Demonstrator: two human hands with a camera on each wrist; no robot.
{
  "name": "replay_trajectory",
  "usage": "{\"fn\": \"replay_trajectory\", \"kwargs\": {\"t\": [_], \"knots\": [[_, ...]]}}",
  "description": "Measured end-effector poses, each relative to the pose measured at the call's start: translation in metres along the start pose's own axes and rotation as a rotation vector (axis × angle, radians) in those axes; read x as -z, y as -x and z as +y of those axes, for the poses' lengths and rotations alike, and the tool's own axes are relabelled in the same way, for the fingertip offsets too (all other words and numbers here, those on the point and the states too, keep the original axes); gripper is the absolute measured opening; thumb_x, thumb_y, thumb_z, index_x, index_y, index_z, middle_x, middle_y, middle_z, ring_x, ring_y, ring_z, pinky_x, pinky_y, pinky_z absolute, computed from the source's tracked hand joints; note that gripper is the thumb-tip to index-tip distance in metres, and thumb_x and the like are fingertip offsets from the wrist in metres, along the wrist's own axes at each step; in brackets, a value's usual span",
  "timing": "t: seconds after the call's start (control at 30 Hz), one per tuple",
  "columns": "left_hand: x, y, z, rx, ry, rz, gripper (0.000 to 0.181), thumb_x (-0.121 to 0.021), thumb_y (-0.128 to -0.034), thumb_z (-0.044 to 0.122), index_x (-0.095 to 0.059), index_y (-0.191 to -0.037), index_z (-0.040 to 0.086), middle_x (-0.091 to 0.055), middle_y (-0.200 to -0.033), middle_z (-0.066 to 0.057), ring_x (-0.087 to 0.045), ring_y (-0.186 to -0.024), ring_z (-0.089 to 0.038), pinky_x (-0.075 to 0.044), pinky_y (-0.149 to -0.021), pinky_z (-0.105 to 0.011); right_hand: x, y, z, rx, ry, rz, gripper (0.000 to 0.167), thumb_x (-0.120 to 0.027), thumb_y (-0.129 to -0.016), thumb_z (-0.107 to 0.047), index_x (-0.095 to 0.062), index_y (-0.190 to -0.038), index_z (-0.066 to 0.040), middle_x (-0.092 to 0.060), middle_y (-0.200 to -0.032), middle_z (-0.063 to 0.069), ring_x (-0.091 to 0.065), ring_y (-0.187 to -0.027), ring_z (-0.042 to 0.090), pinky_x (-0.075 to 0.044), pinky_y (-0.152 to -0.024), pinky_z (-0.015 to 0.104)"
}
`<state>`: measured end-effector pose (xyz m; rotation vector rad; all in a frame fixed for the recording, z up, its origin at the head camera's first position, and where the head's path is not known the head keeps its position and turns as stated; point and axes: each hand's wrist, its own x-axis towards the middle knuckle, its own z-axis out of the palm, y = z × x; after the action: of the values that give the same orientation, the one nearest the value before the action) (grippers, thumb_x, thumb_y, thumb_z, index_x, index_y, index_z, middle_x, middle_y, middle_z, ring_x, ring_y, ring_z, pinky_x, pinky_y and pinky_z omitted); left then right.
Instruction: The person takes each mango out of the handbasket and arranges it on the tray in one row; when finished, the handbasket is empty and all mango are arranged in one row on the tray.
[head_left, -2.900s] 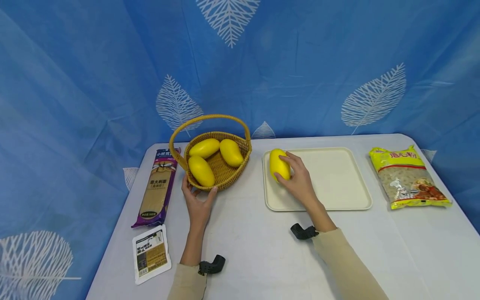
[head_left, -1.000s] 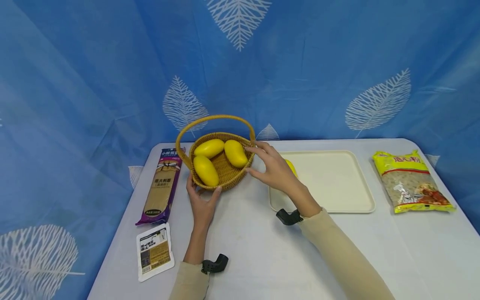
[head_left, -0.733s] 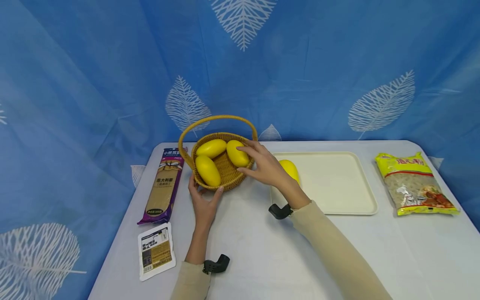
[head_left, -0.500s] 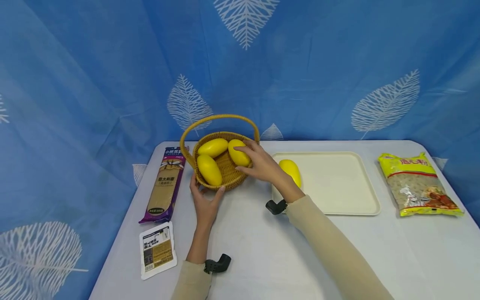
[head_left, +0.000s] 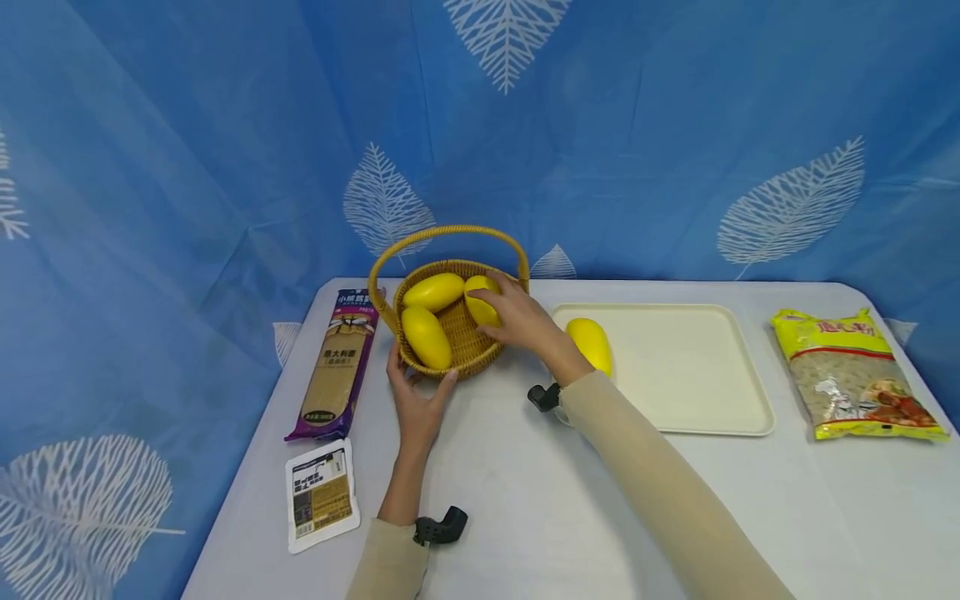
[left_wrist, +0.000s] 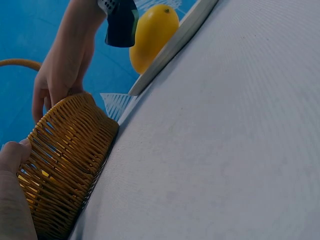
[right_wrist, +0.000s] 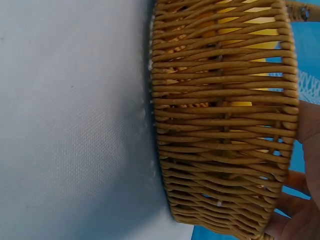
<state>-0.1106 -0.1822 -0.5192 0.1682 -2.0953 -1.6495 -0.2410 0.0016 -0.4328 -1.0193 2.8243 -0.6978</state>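
Note:
A wicker basket [head_left: 467, 350] with a tall arched handle stands at the back of the table. Two yellow mangoes lie in its left half: one mango [head_left: 433, 292] behind, another mango [head_left: 426, 337] in front. My left hand [head_left: 420, 408] holds the basket's front left side, thumb at the rim in the left wrist view. Reaching over the right rim, my right hand [head_left: 521, 321] grips a third mango [head_left: 480, 300] inside, fingers over its top and thumb at its near side. Woven basket wall fills much of the right wrist view. One more mango [head_left: 590, 343] lies on the cream tray [head_left: 682, 367].
Left of the basket lie a purple pasta packet [head_left: 335, 367] and, nearer, a small white pouch [head_left: 322, 496]. A yellow macaroni bag [head_left: 858, 375] lies right of the tray. Behind the white-covered table [head_left: 517, 500] hangs a blue leaf-patterned curtain [head_left: 637, 125].
My right hand has let go of the mango on the tray, moved left over the basket rim and taken hold of the right-hand mango inside. My left hand stays at the basket.

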Motion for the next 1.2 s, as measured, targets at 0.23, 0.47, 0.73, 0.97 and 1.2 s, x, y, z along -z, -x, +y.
{"fn": "replay_trajectory", "kwargs": {"t": [0.23, 0.47, 0.73, 0.97, 1.2], "knots": [[0.000, 0.000, 0.003, 0.011, -0.025, -0.004, 0.098, -0.079, -0.0828, 0.021, -0.013, -0.156, 0.023, -0.024, -0.157, -0.002, -0.032, -0.136, -0.022, -0.036, -0.107, -0.044, -0.003, -0.010, 0.001, -0.023, 0.002, -0.057, 0.057, -0.072, -0.090, -0.029, -0.052, -0.143, -0.019, -0.022, -0.160, 0.018, -0.030, -0.144, 0.039, -0.038, -0.111, 0.052], [-0.001, -0.001, 0.005, 0.003, -0.019, -0.002, 0.099, -0.080, -0.0820, 0.022, -0.014, -0.155, 0.022, -0.025, -0.157, -0.004, -0.033, -0.135, -0.023, -0.036, -0.106, -0.045, -0.004, -0.015, 0.002, -0.059, -0.034, -0.076, 0.054, -0.072, -0.090, -0.025, -0.055, -0.141, -0.020, -0.023, -0.160, 0.017, -0.028, -0.145, 0.039, -0.034, -0.114, 0.051], [-0.001, 0.000, 0.005, 0.030, 0.001, -0.011, 0.098, -0.078, -0.0823, 0.012, -0.013, -0.155, 0.013, -0.024, -0.156, -0.012, -0.032, -0.136, -0.028, -0.033, -0.108, -0.049, -0.005, -0.015, 0.005, -0.060, -0.055, -0.071, 0.050, -0.072, -0.089, -0.027, -0.059, -0.137, -0.017, -0.027, -0.158, 0.015, -0.028, -0.145, 0.037, -0.033, -0.115, 0.051], [-0.001, 0.000, 0.003, 0.015, 0.011, -0.013, 0.099, -0.078, -0.0824, 0.012, -0.012, -0.156, 0.016, -0.023, -0.156, -0.011, -0.032, -0.136, -0.030, -0.033, -0.107, -0.050, -0.006, -0.013, 0.006, -0.051, -0.064, -0.053, 0.050, -0.072, -0.089, -0.027, -0.060, -0.136, -0.016, -0.029, -0.157, 0.016, -0.029, -0.144, 0.038, -0.033, -0.114, 0.051], [0.000, 0.000, 0.002, -0.008, -0.003, -0.007, 0.097, -0.079, -0.0825, 0.020, -0.014, -0.155, 0.022, -0.026, -0.155, -0.005, -0.034, -0.133, -0.023, -0.036, -0.105, -0.043, -0.007, -0.014, 0.008, -0.045, -0.061, -0.050, 0.050, -0.071, -0.089, -0.028, -0.059, -0.136, -0.017, -0.029, -0.156, 0.015, -0.030, -0.143, 0.037, -0.033, -0.115, 0.050]]}}
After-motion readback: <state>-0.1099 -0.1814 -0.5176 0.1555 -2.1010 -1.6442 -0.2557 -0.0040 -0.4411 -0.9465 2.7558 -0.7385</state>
